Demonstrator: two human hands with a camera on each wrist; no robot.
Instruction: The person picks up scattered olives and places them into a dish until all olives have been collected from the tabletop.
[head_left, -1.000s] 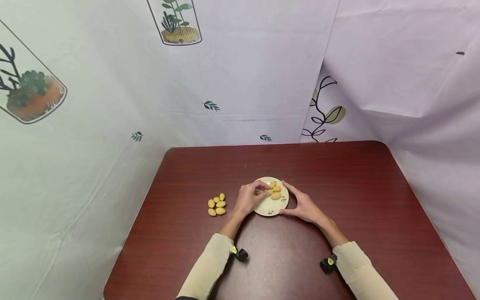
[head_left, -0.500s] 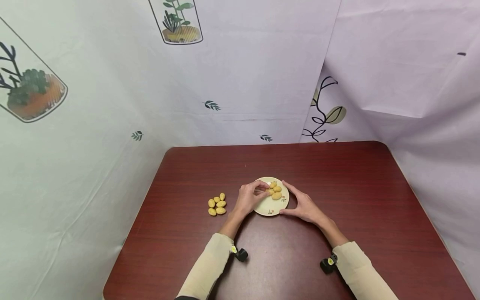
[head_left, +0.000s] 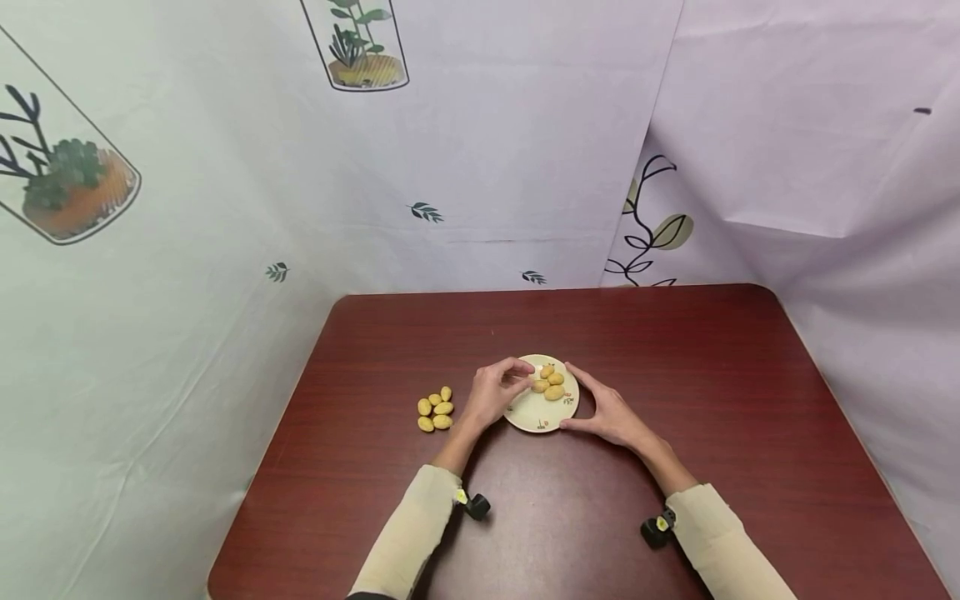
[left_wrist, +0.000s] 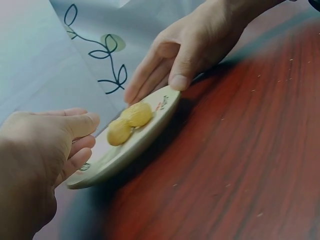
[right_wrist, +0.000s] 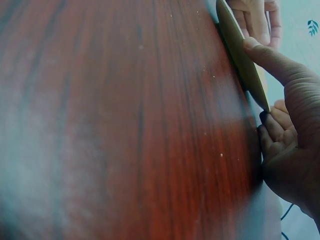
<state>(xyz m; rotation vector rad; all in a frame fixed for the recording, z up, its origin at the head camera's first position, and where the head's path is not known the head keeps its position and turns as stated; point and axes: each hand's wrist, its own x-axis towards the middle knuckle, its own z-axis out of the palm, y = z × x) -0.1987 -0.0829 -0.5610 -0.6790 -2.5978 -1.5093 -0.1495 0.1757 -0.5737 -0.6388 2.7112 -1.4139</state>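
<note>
A cream plate (head_left: pixel 536 417) with small printed marks sits on the table and bears several small yellow oval, wrinkled lumps (head_left: pixel 554 392). Over its left side hovers my left hand (head_left: pixel 495 392), thumb and fingers apart and holding nothing, close beside the leftmost lump. My right hand (head_left: pixel 611 414) holds the plate by its right side, thumb on the near rim and fingers round the far rim. In the left wrist view two of the yellow lumps (left_wrist: pixel 136 115) show on the plate. The right wrist view has the plate edge-on, with the right thumb (right_wrist: pixel 272 61) on its rim.
Left of the plate, several similar yellow lumps (head_left: pixel 442 408) lie grouped on the dark red-brown wooden table (head_left: pixel 660 333). Pale patterned cloth (head_left: pixel 480 150) hangs behind the table and along its sides.
My left hand has let go of a yellow lump on the plate and drawn back slightly to the left, fingers loosened. My right hand stays at the plate's rim.
</note>
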